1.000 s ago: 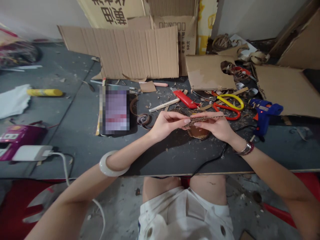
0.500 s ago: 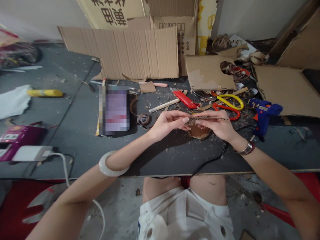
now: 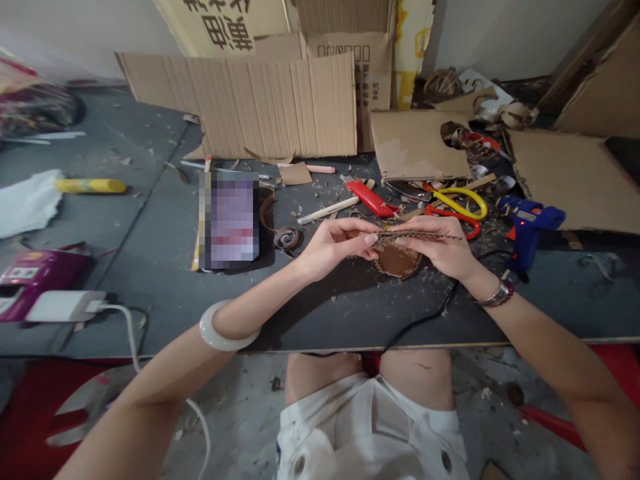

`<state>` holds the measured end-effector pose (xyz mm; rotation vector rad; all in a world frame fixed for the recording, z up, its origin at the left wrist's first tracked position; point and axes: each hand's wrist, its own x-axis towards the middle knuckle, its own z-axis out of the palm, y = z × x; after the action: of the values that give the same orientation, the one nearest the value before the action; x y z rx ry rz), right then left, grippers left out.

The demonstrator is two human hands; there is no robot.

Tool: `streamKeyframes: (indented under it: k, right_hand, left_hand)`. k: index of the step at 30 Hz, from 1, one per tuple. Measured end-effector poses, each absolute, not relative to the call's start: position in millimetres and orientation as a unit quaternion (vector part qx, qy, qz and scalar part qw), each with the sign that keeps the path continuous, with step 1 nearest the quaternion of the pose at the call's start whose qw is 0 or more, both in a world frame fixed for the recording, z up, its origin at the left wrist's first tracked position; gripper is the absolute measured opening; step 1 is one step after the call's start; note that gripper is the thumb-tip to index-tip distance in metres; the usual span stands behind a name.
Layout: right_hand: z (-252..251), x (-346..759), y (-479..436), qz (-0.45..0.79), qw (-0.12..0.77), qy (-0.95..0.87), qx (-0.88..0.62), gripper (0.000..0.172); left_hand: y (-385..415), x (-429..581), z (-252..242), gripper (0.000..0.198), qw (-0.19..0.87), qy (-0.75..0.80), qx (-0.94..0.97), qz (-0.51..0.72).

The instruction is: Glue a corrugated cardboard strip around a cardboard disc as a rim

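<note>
Between my two hands a thin corrugated cardboard strip [image 3: 413, 234] is held edge-up. My left hand [image 3: 340, 245] pinches its left end between thumb and fingers. On the right part, my right hand [image 3: 445, 248] grips it the same way, and the strip's tip sticks out past the fingers. Just below the strip lies a round brown cardboard piece [image 3: 399, 260] with a corrugated rim, its far side hidden by the strip and hands. Beyond my right hand are scissors [image 3: 467, 204] with yellow and red handles. A red utility knife [image 3: 371, 198] lies behind the hands.
A blue glue gun [image 3: 531, 230] stands to the right, its black cable [image 3: 434, 316] running to the table edge. Left are a blurred-out phone [image 3: 233, 223], a coiled paper strip [image 3: 287, 237] and a white marker [image 3: 329, 211]. Cardboard sheets [image 3: 280, 107] line the back; scraps litter the table.
My right hand has shifted very slightly right, and the strip's free tip reaches a little farther right. My left hand keeps its pinch in nearly the same place.
</note>
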<state>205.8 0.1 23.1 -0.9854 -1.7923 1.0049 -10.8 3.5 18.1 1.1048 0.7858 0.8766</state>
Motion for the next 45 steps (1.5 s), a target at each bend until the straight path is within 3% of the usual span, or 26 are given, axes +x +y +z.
streamKeyframes:
  k: [10, 19, 23, 29, 37, 40, 43, 45]
  right_hand:
    - [22, 200, -5, 0.460, 0.404, -0.690, -0.388, 0.026]
    - [24, 197, -7, 0.451, 0.427, -0.671, -0.405, 0.014]
    - [25, 196, -8, 0.462, 0.431, -0.649, -0.424, 0.009]
    - [22, 196, -7, 0.454, 0.399, -0.670, -0.431, 0.017]
    - [23, 198, -7, 0.443, 0.373, -0.699, -0.420, 0.020]
    - [20, 204, 0, 0.370, 0.365, -0.745, -0.419, 0.023]
    - [13, 215, 11, 0.187, 0.359, -0.791, -0.459, 0.026]
    - [7, 223, 17, 0.045, 0.309, -0.795, -0.521, 0.033]
  left_hand:
    - [0, -8, 15, 0.026, 0.690, 0.355, 0.491, 0.396]
    - [-4, -7, 19, 0.030, 0.681, 0.361, 0.518, 0.371]
    - [-10, -4, 19, 0.032, 0.608, 0.367, 0.594, 0.378]
    - [-14, -3, 16, 0.025, 0.461, 0.395, 0.680, 0.411]
    - [-13, -5, 16, 0.020, 0.416, 0.387, 0.711, 0.414]
    - [-10, -6, 14, 0.023, 0.444, 0.402, 0.678, 0.426]
    - [-6, -7, 13, 0.032, 0.497, 0.418, 0.616, 0.446]
    - [-4, -8, 12, 0.035, 0.520, 0.421, 0.584, 0.460]
